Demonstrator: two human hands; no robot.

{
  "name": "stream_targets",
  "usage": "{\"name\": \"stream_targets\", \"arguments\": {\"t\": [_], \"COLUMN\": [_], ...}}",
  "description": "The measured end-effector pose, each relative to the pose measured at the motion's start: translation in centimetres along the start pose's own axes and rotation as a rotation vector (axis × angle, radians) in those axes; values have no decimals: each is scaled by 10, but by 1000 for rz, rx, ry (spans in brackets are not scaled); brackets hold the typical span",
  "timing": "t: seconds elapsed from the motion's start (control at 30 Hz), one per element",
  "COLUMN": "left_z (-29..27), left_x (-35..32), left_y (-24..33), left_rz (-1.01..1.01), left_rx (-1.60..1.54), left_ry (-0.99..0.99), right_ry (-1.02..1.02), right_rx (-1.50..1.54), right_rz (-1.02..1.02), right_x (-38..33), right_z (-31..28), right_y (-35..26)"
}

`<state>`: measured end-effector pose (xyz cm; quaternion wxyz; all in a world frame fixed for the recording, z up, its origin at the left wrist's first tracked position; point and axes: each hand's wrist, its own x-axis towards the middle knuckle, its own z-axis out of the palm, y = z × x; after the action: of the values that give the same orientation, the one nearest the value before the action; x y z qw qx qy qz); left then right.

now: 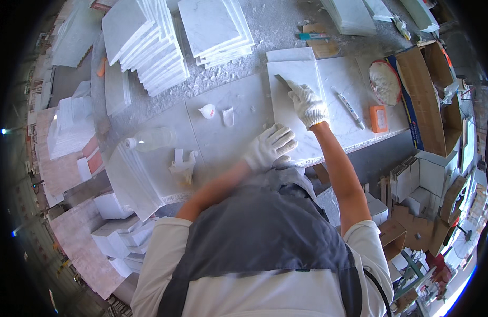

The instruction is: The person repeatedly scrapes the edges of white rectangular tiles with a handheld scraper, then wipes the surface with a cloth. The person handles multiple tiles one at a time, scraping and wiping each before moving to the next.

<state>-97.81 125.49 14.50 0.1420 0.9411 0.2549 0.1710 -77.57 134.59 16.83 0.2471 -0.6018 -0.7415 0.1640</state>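
Note:
A white marble tile lies on the workbench in front of me. My left hand, in a white knit glove, presses flat on the tile's near left edge with fingers spread. My right hand, also gloved, grips a thin scraper blade whose tip rests on the tile's far left part. A second tile edge shows under the tile at its far side.
Stacks of white marble tiles stand at the back. A clear plastic bottle lies left. A marker pen, an orange box and a bowl of white powder sit right. Cardboard boxes line the right side.

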Motion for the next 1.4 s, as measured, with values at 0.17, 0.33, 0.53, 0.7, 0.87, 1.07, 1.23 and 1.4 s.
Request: {"name": "stream_targets", "arguments": {"t": [0.17, 0.33, 0.53, 0.7, 0.87, 1.07, 1.23, 1.4], "left_z": [-4, -4, -8, -10, -10, -14, -13, -11], "left_x": [1, 4, 3, 5, 5, 3, 4, 0], "left_y": [-2, -2, -1, -1, 1, 2, 2, 4], "left_rz": [4, 14, 1, 15, -14, -2, -17, -33], "left_rx": [-58, -84, -85, -98, -100, -69, -92, -32], "left_ry": [50, 101, 19, 73, 77, 58, 78, 15], "right_ry": [-245, -140, -195, -247, -346, -370, -265, -341], "right_rx": [-37, -38, -88, 16, -66, -137, 78, 2], "right_rz": [166, 72, 30, 46, 3, -78, 44, 42], "right_x": [6, 11, 19, 21, 5, 27, 20, 22], "right_z": [2, 5, 9, 5, 0, 3, 6, -3], "right_y": [0, 4, 9, 1, -15, 8, 10, 10]}}
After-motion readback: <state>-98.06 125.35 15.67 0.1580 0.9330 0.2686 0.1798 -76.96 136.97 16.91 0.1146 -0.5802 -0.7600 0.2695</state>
